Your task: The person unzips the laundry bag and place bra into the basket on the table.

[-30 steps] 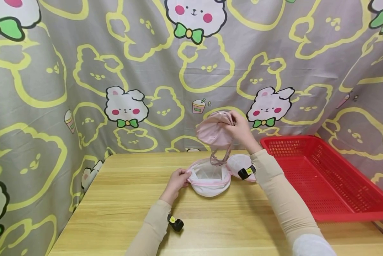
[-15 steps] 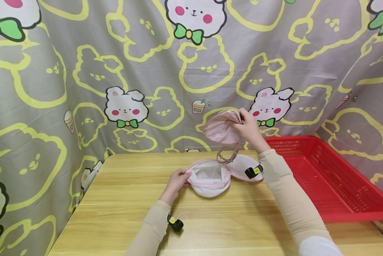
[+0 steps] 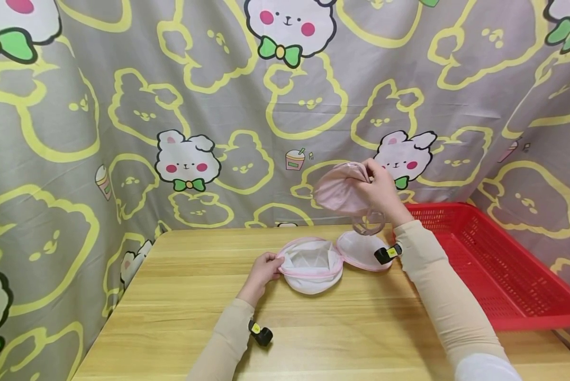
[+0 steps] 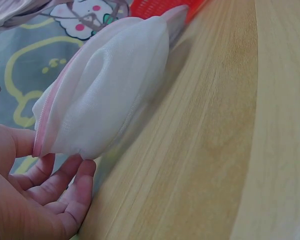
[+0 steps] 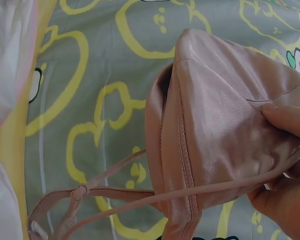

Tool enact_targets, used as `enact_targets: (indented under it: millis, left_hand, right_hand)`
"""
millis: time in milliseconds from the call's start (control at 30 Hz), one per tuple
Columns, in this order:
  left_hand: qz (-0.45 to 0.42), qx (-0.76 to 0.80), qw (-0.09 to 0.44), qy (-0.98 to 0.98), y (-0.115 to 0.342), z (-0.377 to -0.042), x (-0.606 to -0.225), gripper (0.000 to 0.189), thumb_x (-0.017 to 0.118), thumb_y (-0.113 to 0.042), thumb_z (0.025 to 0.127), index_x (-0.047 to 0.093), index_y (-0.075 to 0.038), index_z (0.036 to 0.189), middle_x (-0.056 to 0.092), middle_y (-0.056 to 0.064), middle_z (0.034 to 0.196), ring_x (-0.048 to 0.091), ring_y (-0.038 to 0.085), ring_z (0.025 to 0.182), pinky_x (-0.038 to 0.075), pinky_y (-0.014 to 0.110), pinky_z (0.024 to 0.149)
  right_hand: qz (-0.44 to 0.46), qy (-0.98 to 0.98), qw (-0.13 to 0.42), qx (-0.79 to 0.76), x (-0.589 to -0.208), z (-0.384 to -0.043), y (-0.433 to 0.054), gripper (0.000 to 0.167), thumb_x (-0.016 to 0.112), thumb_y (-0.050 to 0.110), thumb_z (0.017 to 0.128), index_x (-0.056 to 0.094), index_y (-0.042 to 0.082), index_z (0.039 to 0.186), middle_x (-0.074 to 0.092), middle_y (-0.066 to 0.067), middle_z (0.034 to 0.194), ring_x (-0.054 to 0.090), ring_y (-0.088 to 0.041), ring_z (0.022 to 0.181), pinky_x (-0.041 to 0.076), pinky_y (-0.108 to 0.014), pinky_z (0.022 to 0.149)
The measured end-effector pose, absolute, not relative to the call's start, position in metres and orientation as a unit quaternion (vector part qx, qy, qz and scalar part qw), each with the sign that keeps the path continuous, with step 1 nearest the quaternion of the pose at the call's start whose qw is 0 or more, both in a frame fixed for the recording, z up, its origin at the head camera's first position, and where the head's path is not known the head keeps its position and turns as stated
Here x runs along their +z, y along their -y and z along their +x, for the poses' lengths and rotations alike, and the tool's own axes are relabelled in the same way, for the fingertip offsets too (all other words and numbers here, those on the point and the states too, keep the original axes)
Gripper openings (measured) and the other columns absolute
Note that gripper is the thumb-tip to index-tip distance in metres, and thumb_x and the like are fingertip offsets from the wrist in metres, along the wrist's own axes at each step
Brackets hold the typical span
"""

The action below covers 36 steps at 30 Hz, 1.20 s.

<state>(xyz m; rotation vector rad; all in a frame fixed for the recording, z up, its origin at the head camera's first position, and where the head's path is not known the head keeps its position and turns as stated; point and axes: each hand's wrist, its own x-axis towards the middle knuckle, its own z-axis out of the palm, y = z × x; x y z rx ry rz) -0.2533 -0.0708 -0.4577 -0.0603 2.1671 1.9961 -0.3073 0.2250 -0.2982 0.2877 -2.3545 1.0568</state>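
Observation:
My right hand (image 3: 385,193) pinches a pink satin bra (image 3: 342,188) by its folded cups, held up above the table's back edge. In the right wrist view the thumb lies on the smooth cup of the bra (image 5: 215,120), and its straps dangle below. On the table sits a round white mesh laundry bag (image 3: 313,284) with a pink zip edge, unzipped, its lid (image 3: 361,247) folded out to the right. The bag's left rim is pinched by my left hand (image 3: 262,275); in the left wrist view, thumb and fingers grip the zip edge of the bag (image 4: 110,95).
A red perforated plastic basket (image 3: 475,270) stands on the right, beside my right forearm. Behind the wooden table (image 3: 208,248) hangs a grey curtain (image 3: 246,106) with cartoon bears and rabbits. Small black cameras (image 3: 262,334) are strapped on both wrists.
My right hand has carried the bra rightward, away from over the bag's opening, so its straps now hang above the lid. The left hand and the bag stay in place.

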Motion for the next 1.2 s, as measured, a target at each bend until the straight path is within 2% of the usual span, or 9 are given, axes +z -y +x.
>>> enact_targets:
  millis: [233, 333, 533, 867, 1200]
  left_hand:
    - [-0.031, 0.677, 0.095, -0.729, 0.071, -0.275, -0.491, 0.022, 0.060, -0.015, 0.095, 0.057, 0.004, 0.104, 0.056, 0.000, 0.082, 0.057, 0.010, 0.070, 0.055, 0.029, 0.068]
    - [-0.035, 0.677, 0.092, -0.730, 0.071, -0.276, -0.493, 0.021, 0.061, -0.016, 0.094, 0.057, 0.003, 0.104, 0.056, 0.000, 0.082, 0.057, 0.009, 0.069, 0.054, 0.025, 0.065]
    - [-0.034, 0.678, 0.091, -0.729, 0.071, -0.277, -0.494, 0.023, 0.061, -0.016, 0.094, 0.057, 0.004, 0.106, 0.056, 0.000, 0.082, 0.057, 0.009, 0.068, 0.054, 0.025, 0.065]
    - [-0.038, 0.679, 0.093, -0.727, 0.071, -0.277, -0.491, 0.020, 0.062, -0.015, 0.094, 0.059, 0.002, 0.103, 0.057, 0.001, 0.083, 0.057, 0.009, 0.069, 0.053, 0.024, 0.065]
    - [-0.037, 0.676, 0.091, -0.730, 0.071, -0.277, -0.492, 0.021, 0.061, -0.015, 0.094, 0.058, 0.003, 0.104, 0.057, 0.001, 0.083, 0.057, 0.009, 0.069, 0.055, 0.025, 0.066]
  right_hand:
    - [0.091, 0.881, 0.259, 0.385, -0.293, -0.303, -0.235, 0.028, 0.073, 0.019, 0.085, 0.049, 0.004, 0.089, 0.054, -0.013, 0.089, 0.046, -0.024, 0.083, 0.035, -0.030, 0.067]
    - [0.090, 0.882, 0.260, 0.383, -0.292, -0.301, -0.237, 0.028, 0.073, 0.018, 0.085, 0.050, 0.003, 0.091, 0.055, -0.014, 0.091, 0.047, -0.025, 0.084, 0.035, -0.029, 0.068]
    - [0.081, 0.889, 0.264, 0.365, -0.290, -0.300, -0.242, 0.025, 0.071, 0.018, 0.087, 0.051, 0.004, 0.095, 0.056, -0.015, 0.090, 0.048, -0.026, 0.083, 0.035, -0.029, 0.068]
    - [0.080, 0.886, 0.274, 0.365, -0.287, -0.295, -0.256, 0.027, 0.071, 0.018, 0.086, 0.050, 0.002, 0.092, 0.052, -0.015, 0.091, 0.044, -0.025, 0.085, 0.034, -0.030, 0.070]
    - [0.058, 0.884, 0.294, 0.358, -0.286, -0.292, -0.273, 0.026, 0.073, 0.019, 0.084, 0.051, 0.005, 0.088, 0.054, -0.011, 0.086, 0.045, -0.018, 0.078, 0.034, -0.022, 0.061]
